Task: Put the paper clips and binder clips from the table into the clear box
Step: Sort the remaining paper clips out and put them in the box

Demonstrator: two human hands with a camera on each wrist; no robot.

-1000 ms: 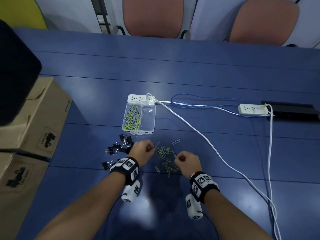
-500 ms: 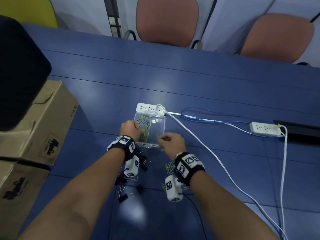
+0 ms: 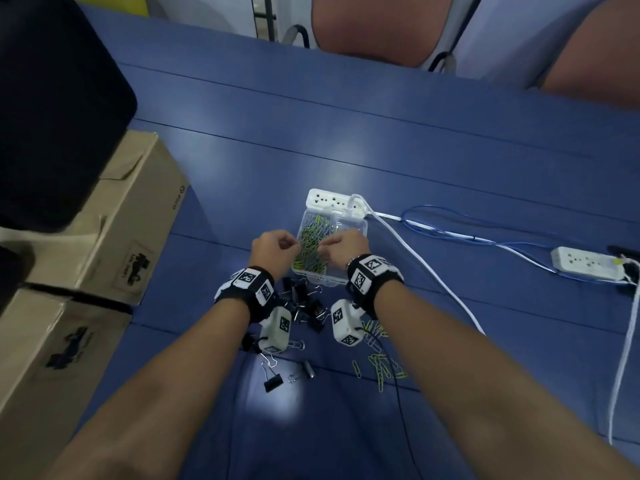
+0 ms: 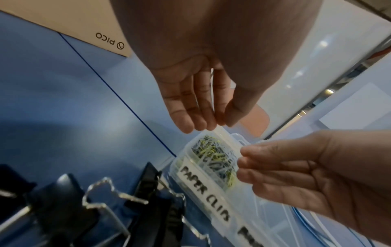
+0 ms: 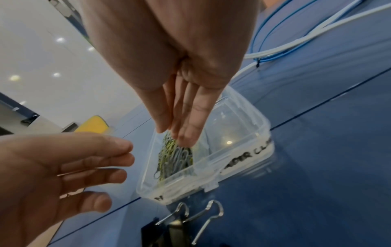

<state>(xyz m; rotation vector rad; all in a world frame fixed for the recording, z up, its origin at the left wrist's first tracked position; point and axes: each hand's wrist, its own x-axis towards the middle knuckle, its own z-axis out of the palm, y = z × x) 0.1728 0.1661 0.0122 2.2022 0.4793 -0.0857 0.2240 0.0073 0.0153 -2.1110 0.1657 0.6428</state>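
The clear box (image 3: 360, 225) lies on the blue table; its left compartment is heaped with yellow and grey paper clips (image 3: 311, 247). My left hand (image 3: 277, 249) hovers at the box's left edge, fingers straight and close together (image 4: 196, 120), nothing visible in them. My right hand (image 3: 341, 245) points down into the clip compartment, its fingertips (image 5: 186, 133) touching the pile (image 5: 175, 160). Handwritten labels run along the box's near wall (image 4: 203, 183). Black binder clips (image 3: 308, 306) lie just in front of the box, and loose paper clips (image 3: 381, 367) are further toward me on the right.
A white power strip (image 3: 329, 202) touches the box's far end; its cable (image 3: 433, 282) runs right and toward me. A second strip (image 3: 585, 265) sits far right. Cardboard boxes (image 3: 128, 233) stand along the left. A small grey cylinder (image 3: 309, 368) lies among the binder clips.
Both hands left the loose clips and moved forward to the box. They now hang over its left compartment with fingers pointing down, and my head has moved closer.
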